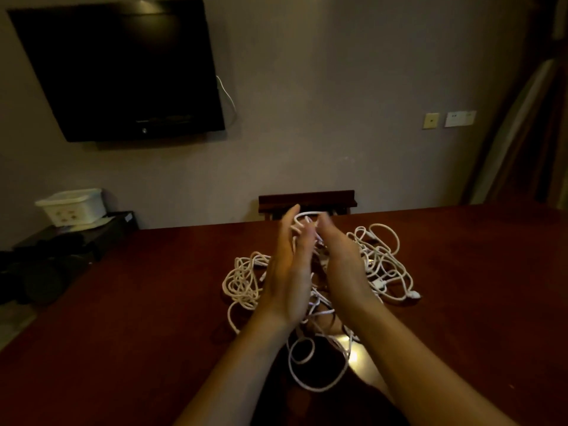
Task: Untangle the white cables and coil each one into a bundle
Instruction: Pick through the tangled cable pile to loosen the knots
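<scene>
At the centre of the frame a tangled heap of thin white cables (313, 290) lies on the dark red-brown wooden table (138, 302). Above it, the left hand (289, 272) and the right hand (344, 265) are raised close together, fingers curled around a lifted white cable loop (304, 216) between their fingertips.

Both hands raised over white cable tangle (319, 287) on dark red table (138, 302). Left hand (290, 272) and right hand (341, 262) pinch one cable loop (307, 215), apparently; fingertips blurred.
</scene>
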`<state>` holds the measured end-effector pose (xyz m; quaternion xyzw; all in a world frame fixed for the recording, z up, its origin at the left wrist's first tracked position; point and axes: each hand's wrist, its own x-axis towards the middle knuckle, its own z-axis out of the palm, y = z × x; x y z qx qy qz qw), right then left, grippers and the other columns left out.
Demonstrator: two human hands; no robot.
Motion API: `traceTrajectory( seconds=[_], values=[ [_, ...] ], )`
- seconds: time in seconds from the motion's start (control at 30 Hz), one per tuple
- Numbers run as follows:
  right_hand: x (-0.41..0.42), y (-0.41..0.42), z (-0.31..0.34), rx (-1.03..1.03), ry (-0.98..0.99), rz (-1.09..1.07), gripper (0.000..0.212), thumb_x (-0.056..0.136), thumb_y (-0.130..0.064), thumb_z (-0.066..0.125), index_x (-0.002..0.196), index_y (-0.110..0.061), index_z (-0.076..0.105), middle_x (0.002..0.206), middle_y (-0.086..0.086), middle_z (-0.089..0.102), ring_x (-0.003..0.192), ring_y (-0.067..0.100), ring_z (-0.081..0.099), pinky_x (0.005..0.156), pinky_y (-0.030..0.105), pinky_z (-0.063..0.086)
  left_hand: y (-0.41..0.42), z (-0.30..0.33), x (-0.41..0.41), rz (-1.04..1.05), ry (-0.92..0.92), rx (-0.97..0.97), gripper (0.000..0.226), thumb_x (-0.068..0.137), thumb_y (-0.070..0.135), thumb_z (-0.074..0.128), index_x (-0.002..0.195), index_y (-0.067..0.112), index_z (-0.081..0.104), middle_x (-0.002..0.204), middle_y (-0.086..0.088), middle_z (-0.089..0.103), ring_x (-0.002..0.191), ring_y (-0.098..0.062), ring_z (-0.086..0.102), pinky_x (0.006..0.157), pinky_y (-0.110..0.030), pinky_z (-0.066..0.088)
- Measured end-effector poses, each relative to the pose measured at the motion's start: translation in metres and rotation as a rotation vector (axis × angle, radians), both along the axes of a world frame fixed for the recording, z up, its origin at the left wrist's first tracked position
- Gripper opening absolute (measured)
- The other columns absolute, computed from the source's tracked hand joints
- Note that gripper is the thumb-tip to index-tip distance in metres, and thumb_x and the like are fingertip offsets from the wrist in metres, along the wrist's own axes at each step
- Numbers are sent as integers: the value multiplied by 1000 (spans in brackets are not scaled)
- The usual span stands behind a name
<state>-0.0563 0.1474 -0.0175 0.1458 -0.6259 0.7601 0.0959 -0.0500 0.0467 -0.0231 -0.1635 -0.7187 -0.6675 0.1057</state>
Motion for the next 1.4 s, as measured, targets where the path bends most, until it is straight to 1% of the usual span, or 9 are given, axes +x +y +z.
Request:
traceTrajectory(
  seconds=[0.13, 0.27, 0.4, 0.5, 0.73, 0.87, 1.17, 1.3, 1.4],
  values=[
    [-2, 1, -7, -71, -63, 11, 40, 108, -36, 39, 119, -7, 65, 112, 18, 73, 110, 34, 71, 98, 51, 59, 0, -10, 2, 66, 78, -20, 42, 101, 42, 66, 138, 35, 48, 115, 23, 69, 108, 3, 68, 84, -14, 54],
    [0, 8, -11, -117, -169, 80, 24, 104, -12, 55, 127, -18, 60, 118, 8, 74, 108, 27, 74, 89, 43, 62, -6, -7, 4, 316, 133, 21, 15, 106, 33, 58, 119, 39, 56, 108, 29, 68, 98, 7, 68, 74, -10, 52],
    [-3, 17, -20, -80, -124, -44, 43, 85, -28, 80, 125, -33, 64, 122, -4, 74, 110, 21, 74, 91, 44, 62, -16, -7, -3, 414, 120, 151, 19, 102, 32, 68, 120, 37, 66, 109, 16, 74, 101, -4, 72, 86, -29, 61],
    [-3, 19, -19, -43, -92, -75, 21, 94, -34, 71, 115, -32, 74, 113, 3, 77, 104, 28, 75, 93, 56, 61, -18, -7, -6, 387, 11, 337, 23, 97, 25, 75, 116, 36, 70, 116, 1, 76, 107, -22, 75, 91, -53, 63],
    [4, 13, -18, 48, -40, -6, 32, 108, -31, 47, 108, -15, 75, 92, 8, 78, 81, 21, 76, 64, 22, 57, -16, -6, 0, 208, -42, 411, 22, 109, 21, 51, 124, 23, 68, 114, -4, 77, 103, -22, 76, 75, -30, 60],
    [4, 9, -20, 104, 57, -97, 21, 107, -21, 54, 116, -22, 73, 102, -2, 78, 94, 12, 76, 74, 25, 61, -12, -8, 5, 176, -15, 212, 40, 99, 53, 58, 133, 32, 60, 116, 8, 73, 103, -3, 72, 75, -19, 58],
    [-6, 24, -22, -57, -55, -191, 29, 97, -23, 70, 125, -30, 66, 117, -4, 75, 105, 11, 75, 79, 29, 62, -25, -4, -4, 51, -264, 570, 61, 84, 46, 80, 131, 10, 65, 128, -15, 72, 119, -33, 71, 97, -50, 60],
    [-4, 25, -21, 9, 6, -149, 27, 98, -19, 68, 122, -31, 73, 118, -8, 75, 109, 12, 73, 87, 36, 62, -25, -5, -3, -7, -275, 511, 54, 78, 28, 90, 115, 9, 55, 105, -11, 78, 94, -24, 77, 71, -33, 61],
    [-5, 23, -22, -13, 20, -170, 34, 97, -21, 71, 128, -35, 68, 120, -10, 73, 111, 7, 72, 86, 32, 63, -24, -10, -3, 54, -241, 367, 57, 80, 11, 86, 128, 20, 56, 116, -7, 77, 100, -22, 78, 78, -33, 61]
  ],
)
